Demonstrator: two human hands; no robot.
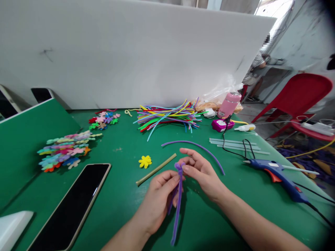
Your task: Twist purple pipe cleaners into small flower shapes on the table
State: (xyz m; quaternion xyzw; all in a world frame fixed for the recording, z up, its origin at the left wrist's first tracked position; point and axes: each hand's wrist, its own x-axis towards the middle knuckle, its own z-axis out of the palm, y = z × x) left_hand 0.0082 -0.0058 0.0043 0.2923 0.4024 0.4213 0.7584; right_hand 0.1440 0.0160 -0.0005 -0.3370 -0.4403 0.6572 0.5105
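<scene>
Between my two hands is a purple pipe cleaner, bent into small loops at its top, with its two ends hanging down. My left hand pinches it just below the loops. The thumb and fingers of my right hand close on the looped top from the right side. A second purple pipe cleaner lies curved on the table beyond my hands. Left of them rest a thin olive-green stick and a yellow pipe-cleaner flower.
A pile of coloured pipe cleaners lies at the back. Finished flowers are heaped at the left, near a phone. To the right are a blue glue gun, glue sticks and a pink bottle. A red chair stands beyond.
</scene>
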